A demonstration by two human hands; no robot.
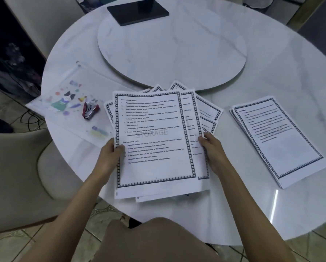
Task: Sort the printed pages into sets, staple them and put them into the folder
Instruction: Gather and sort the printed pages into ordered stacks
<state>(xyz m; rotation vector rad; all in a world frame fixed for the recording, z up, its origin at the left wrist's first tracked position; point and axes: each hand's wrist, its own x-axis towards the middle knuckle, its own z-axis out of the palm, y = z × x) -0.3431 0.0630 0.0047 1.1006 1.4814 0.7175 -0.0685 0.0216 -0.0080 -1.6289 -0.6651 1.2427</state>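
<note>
- Pinched at its left edge by the left hand, thumb pressed on the top sheet and the other fingers curled out of sight beneath: a fanned sheaf of printed pages.
- Gripped at the right edge by the right hand, thumb laid over the sheets, fingers tucked behind them.
- Both forearms reaching forward from the bottom of the view, hands level with each other, sheaf held low over the near edge of the round white table; resting on the tabletop or not, cannot tell.
- Lying flat to the right, well apart from the hands: a second stack of pages, loosely squared.
- Flat on the table to the left: a clear folder printed with a cartoon cat; contents impossible to tell.
- Resting on the folder's right part, just beside the sheaf: a red stapler.
- Farther back: a round turntable carrying a dark tablet.
</note>
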